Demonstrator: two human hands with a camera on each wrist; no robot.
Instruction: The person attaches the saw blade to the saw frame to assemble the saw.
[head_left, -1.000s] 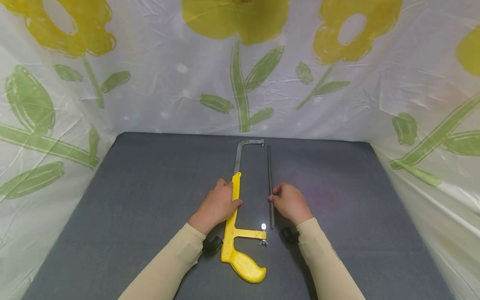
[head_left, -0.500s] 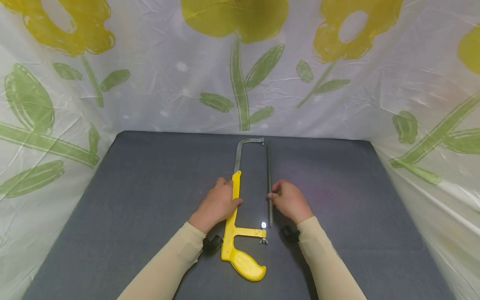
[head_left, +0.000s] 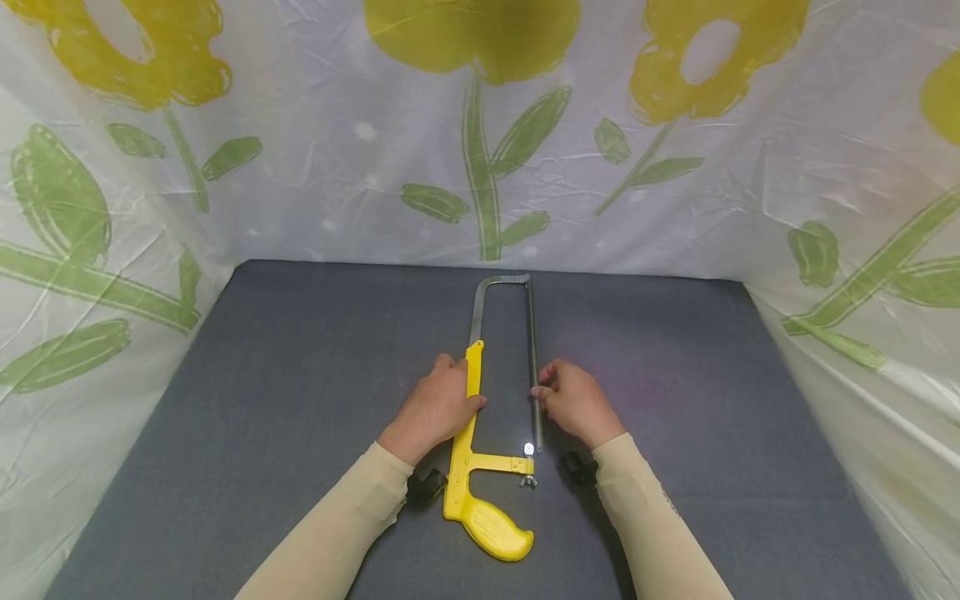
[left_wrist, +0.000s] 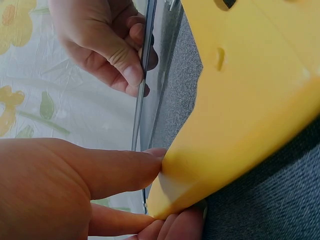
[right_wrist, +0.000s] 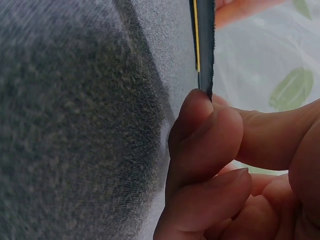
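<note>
A hacksaw frame (head_left: 460, 454), yellow with a bare steel front bow, lies on the dark cloth, its curved handle (head_left: 496, 531) toward me. My left hand (head_left: 432, 412) grips the frame's yellow back, thumb on top and fingers underneath, as the left wrist view shows. In my right hand (head_left: 582, 405), thumb and fingers pinch a thin hacksaw blade (head_left: 533, 342) below its middle. Fine teeth show along the blade's edge (right_wrist: 212, 55) in the right wrist view. The blade's far end is right at the bow's tip; its near end lies just right of the post (head_left: 528, 449) above the wing nut (head_left: 528, 481).
Dark grey cloth (head_left: 315, 358) covers the table. A pale curtain (head_left: 322, 150) printed with yellow flowers hangs behind it and along both sides. Dark wrist cameras, one of them the right camera (head_left: 578, 468), sit beneath the wrists close to the cloth.
The right hand has shifted the blade slightly away from me, then left, so its far end now meets the bow's tip. The left hand and frame have stayed in place.
</note>
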